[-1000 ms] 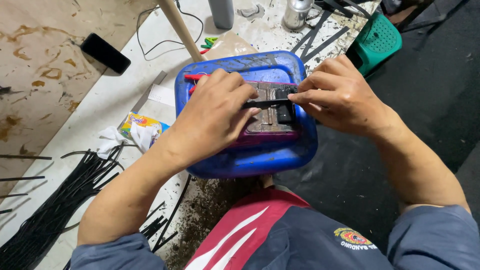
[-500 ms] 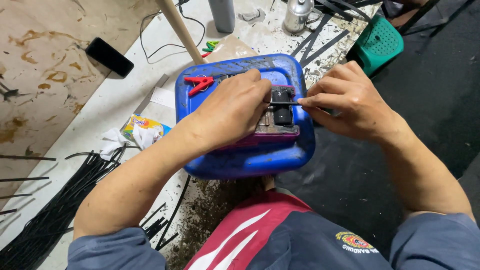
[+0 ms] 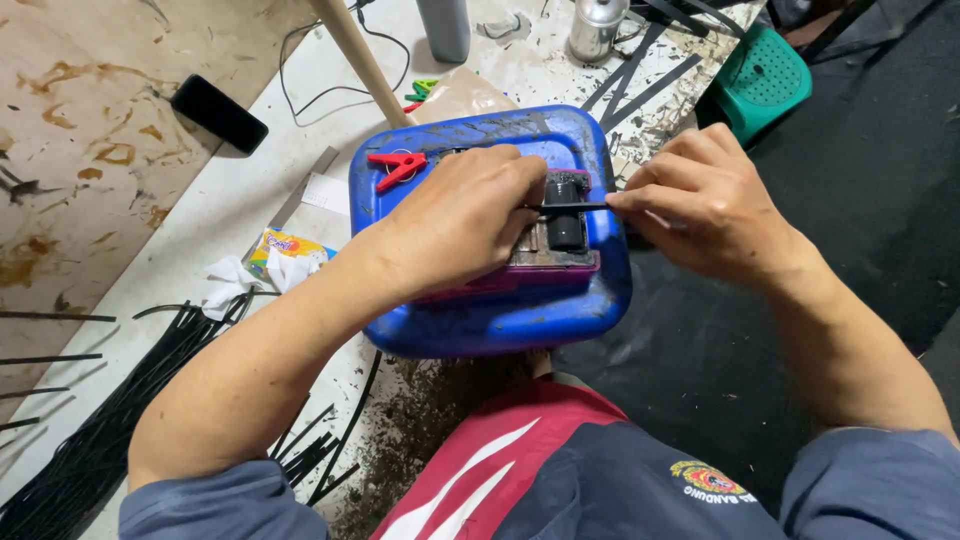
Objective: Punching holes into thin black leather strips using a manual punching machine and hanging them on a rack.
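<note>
A blue plastic container (image 3: 500, 325) lies on its side in front of me, with a small worn block tool (image 3: 560, 255) resting on top of it. My left hand (image 3: 465, 215) presses down on that tool and pinches one end of a thin black strip (image 3: 575, 207). My right hand (image 3: 700, 200) grips the other end of the strip at the container's right edge. The strip runs across a dark roller part (image 3: 566, 222) on the tool. A red clip (image 3: 398, 165) lies on the container's far left corner.
A bundle of long black strips (image 3: 90, 450) lies on the floor at lower left. A black phone (image 3: 218, 112), a wooden stick (image 3: 360, 60), a metal can (image 3: 598, 25), a green plastic stool (image 3: 765, 80) and a colourful packet (image 3: 290, 248) surround the container. Dark shavings (image 3: 420, 420) cover the floor near me.
My right hand has drawn away to the right, pulling the black strip out across the tool. My left hand stays pressed on the tool.
</note>
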